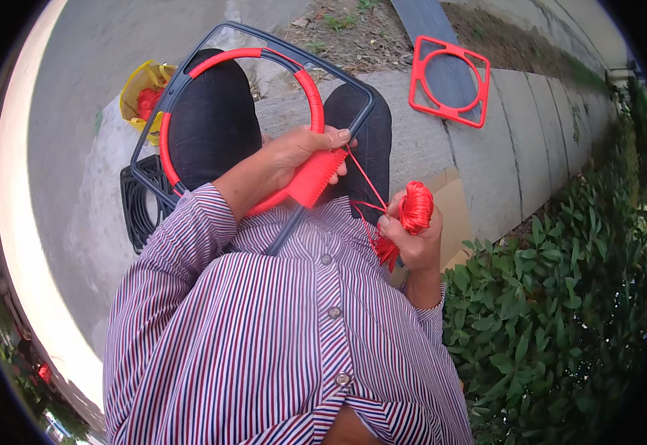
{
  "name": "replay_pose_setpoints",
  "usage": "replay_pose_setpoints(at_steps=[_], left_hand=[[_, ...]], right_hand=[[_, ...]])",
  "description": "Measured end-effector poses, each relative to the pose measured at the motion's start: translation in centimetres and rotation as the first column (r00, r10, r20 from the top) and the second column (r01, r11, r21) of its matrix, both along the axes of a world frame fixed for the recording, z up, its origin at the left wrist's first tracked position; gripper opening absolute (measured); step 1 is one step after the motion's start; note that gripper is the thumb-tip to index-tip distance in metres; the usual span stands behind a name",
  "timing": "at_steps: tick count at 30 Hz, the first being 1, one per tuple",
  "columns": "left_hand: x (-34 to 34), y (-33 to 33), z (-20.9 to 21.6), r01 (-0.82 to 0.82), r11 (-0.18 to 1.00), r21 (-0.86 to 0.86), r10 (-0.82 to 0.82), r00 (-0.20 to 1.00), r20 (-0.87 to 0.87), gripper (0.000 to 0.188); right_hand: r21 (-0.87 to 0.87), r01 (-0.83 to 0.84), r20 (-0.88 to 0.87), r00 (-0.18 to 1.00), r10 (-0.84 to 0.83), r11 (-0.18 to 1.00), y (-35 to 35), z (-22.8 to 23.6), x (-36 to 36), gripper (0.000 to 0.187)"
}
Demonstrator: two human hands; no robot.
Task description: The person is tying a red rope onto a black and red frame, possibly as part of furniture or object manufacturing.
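A dark grey square frame with a round inner ring point(240, 27) leans across my lap, resting against my thighs and shirt. Red cord wraps point(315, 100) cover much of the ring, with bare grey showing at its top. At the near right corner, a broad red wrapped patch point(316, 178) spans ring and frame. My left hand point(301, 152) is closed round the frame there, thumb on top near the patch's upper end. Off to the right, my right hand point(416, 237) grips a red cord bundle point(416, 208). A strand runs taut from it to the patch.
A yellow bag point(132, 93) with red material stands at the left, near stacked black frames point(134, 222). On the pavement at the far right lies a red square frame point(414, 74). Brown cardboard point(453, 215) is beside my right hand, and a leafy hedge point(538, 311) borders the right.
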State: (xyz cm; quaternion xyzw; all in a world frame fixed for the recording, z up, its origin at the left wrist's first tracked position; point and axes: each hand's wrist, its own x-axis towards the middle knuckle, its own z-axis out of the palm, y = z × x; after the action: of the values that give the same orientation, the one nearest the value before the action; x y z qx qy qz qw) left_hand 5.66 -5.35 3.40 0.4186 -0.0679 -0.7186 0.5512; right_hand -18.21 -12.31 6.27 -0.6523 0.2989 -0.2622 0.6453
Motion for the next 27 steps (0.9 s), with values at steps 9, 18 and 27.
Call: replay_pose_setpoints(at_steps=[9, 18, 27], left_hand=[[0.2, -0.2, -0.1, -0.063, 0.997, 0.038, 0.062, 0.998, 0.025, 0.011], [-0.3, 1.0, 2.2, -0.014, 1.0, -0.024, 0.014, 1.0, -0.016, 0.012], [-1.1, 0.7, 1.1, -0.005, 1.0, -0.015, 0.005, 1.0, -0.025, 0.012]], right_hand=[[0.4, 0.32, 0.214, 0.879, -0.427, 0.859, -8.5, -1.6, -6.1, 0.044], [0.037, -0.59, -0.484, 0.696, 0.531, 0.806, -2.4, -0.2, 4.5, 0.069], [0.313, -0.218, 0.449, 0.891, 0.059, 0.924, -5.2, -1.4, 11.1, 0.071]])
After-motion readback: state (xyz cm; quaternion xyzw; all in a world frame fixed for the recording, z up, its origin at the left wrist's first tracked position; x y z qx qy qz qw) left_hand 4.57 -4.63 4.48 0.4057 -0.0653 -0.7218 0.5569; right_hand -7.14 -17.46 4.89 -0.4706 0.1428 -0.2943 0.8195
